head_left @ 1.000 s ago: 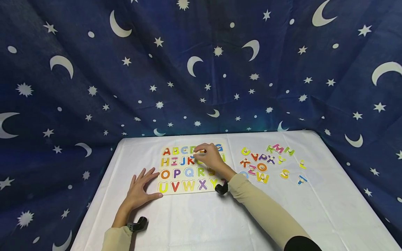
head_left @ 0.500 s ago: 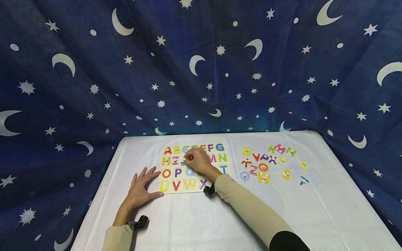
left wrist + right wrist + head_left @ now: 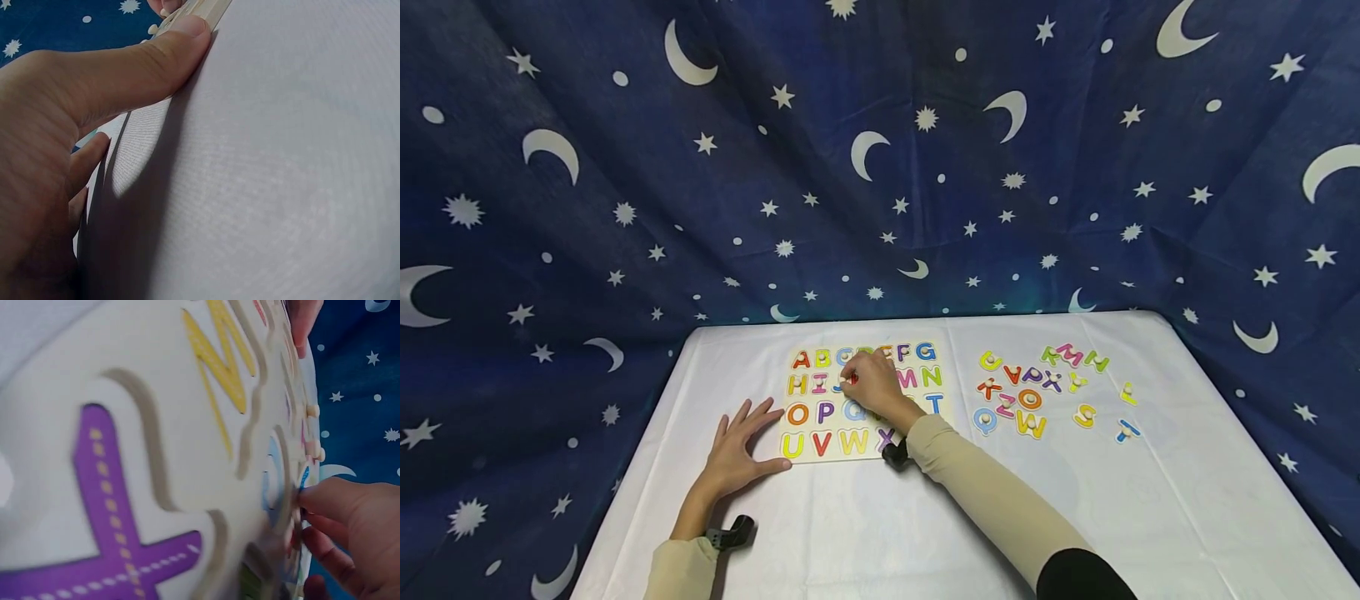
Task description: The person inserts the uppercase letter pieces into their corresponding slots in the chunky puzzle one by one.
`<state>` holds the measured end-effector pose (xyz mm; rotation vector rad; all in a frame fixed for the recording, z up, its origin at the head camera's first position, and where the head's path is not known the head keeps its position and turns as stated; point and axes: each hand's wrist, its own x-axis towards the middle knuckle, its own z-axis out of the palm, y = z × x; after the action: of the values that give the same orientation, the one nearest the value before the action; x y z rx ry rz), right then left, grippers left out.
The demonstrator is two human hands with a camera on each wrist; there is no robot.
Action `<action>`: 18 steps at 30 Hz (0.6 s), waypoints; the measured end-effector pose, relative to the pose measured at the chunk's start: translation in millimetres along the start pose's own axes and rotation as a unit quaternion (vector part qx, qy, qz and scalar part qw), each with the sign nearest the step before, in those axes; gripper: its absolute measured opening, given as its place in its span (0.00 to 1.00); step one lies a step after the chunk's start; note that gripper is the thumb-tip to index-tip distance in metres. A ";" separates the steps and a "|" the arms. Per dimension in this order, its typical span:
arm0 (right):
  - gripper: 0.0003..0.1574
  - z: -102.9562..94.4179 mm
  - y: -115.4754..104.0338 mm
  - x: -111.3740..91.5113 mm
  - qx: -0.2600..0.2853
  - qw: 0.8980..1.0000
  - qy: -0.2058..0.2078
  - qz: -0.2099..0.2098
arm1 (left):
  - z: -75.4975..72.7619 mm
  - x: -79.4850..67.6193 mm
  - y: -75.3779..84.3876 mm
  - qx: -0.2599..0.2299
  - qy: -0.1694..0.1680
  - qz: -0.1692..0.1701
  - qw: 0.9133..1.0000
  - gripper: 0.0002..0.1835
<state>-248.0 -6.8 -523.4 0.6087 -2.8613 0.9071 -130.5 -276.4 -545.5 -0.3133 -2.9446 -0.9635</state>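
Note:
A cream alphabet puzzle board (image 3: 808, 427) with coloured letter recesses lies on the table. My left hand (image 3: 732, 454) rests at its left side, fingers spread, the thumb touching the lower left corner. Over the second row, my right hand (image 3: 877, 387) pinches a small letter piece at the blue J, beside the I (image 3: 818, 383). In the right wrist view, a bit of blue letter (image 3: 305, 477) shows by the fingertips; most of the piece is hidden. Knobbed pieces A (image 3: 801, 359) and B (image 3: 823, 358) sit in the top row.
Several loose knobbed letters lie right of the board, among them an orange O (image 3: 1030, 399), a blue Q (image 3: 985, 421), a yellow W (image 3: 1031, 424) and a blue T (image 3: 1127, 431). A dark blue star-and-moon cloth (image 3: 880, 208) hangs behind the white table (image 3: 970, 517).
My right hand has moved left and slightly down across the board, from near the E to the J, then stayed nearly still. The left hand has kept its place.

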 end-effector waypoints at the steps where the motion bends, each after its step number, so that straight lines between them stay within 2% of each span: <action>1: 0.05 -0.9 -0.5 0.1 -0.005 1.000 -0.005 0.002 | 0.5 0.2 -0.2 0.001 -0.001 -0.001 1.000 0.49; 11: 0.06 -4.3 -5.5 1.4 -0.026 0.999 -0.018 0.014 | 2.4 0.4 -2.3 -0.001 -0.002 0.000 1.000 0.49; 18: 0.05 -2.5 -3.1 1.5 -0.011 1.000 -0.015 0.013 | 0.8 -0.4 -0.8 -0.003 -0.001 -0.002 1.000 0.49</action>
<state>-248.3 -8.2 -519.4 0.5887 -2.9077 0.8761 -130.2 -276.7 -546.7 -0.3078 -2.9464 -0.9738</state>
